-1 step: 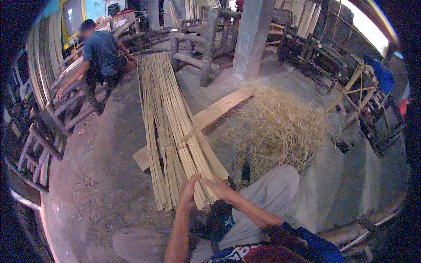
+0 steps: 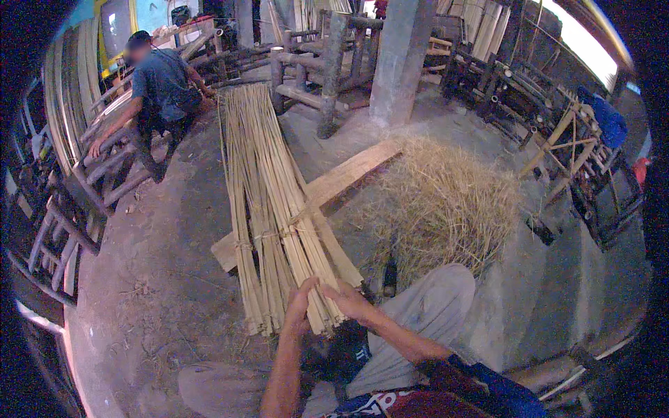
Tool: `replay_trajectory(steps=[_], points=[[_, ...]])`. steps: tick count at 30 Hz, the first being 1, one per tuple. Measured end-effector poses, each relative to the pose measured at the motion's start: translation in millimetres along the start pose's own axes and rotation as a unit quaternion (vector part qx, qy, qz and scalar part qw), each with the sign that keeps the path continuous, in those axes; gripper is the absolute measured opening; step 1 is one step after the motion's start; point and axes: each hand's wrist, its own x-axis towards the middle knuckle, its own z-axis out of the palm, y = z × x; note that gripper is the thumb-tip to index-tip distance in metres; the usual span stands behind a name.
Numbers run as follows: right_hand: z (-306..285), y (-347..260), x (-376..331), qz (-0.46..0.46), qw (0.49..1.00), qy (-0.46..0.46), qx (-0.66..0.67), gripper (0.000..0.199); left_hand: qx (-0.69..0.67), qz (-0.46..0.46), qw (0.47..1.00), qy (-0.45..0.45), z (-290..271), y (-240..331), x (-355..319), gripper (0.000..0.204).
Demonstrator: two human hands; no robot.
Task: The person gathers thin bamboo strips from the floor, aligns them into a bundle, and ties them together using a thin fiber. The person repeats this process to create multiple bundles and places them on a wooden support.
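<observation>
Long, thin bamboo strips [image 2: 268, 202] lie side by side in tied bundles, stretching away from me. Their near ends reach my lap. My left hand [image 2: 298, 306] is closed around the left side of the right-hand bundle [image 2: 301, 254], close to its near end. From the other side, my right hand [image 2: 348, 302] grips the same bundle, with the strips running between both hands. Most of the fingertips are hidden by the strips and hands. Thin ties [image 2: 265, 235] cross the bundles. A flat wooden plank [image 2: 355, 169] passes beneath them at a slant.
A heap of dry straw [image 2: 453, 202] lies right of the plank, with a dark bottle-like object [image 2: 390, 275] at its near edge. Beyond stand a concrete pillar [image 2: 402, 66] and log frames [image 2: 331, 76]. Another person [image 2: 164, 87] sits at the far left among wooden frames [image 2: 115, 171].
</observation>
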Motion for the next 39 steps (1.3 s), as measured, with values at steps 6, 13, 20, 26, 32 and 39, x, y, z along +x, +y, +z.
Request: replay_trajectory(steps=[6,13,20,26,32,39], points=[[-22.3,-59.3,-19.7,0.050,0.986,-0.031,-0.154,0.054,-0.187,-0.037,0.976,-0.102,4.1,-11.3,3.1,0.050],[-26.0,-117.1,-82.4,-0.244,0.908,0.205,-0.271,0.042,-0.202,0.021,0.970,-0.137,37.2,19.3,-31.8,0.059],[16.5,-86.0,-97.0,-0.482,0.788,0.270,-0.273,0.037,-0.265,0.023,0.951,-0.160,43.4,15.5,-28.1,0.062],[34.1,-90.0,-50.6,-0.412,0.813,0.261,-0.319,0.035,-0.013,0.287,0.945,-0.157,41.2,12.2,-40.1,0.053],[30.1,-105.6,-62.5,-0.450,0.784,0.286,-0.317,0.037,-0.193,0.028,0.971,-0.137,29.9,11.8,-12.1,0.054],[45.8,-95.8,-32.6,-0.416,0.806,0.254,-0.336,0.035,-0.257,0.014,0.959,-0.119,12.2,-1.6,0.0,0.035]])
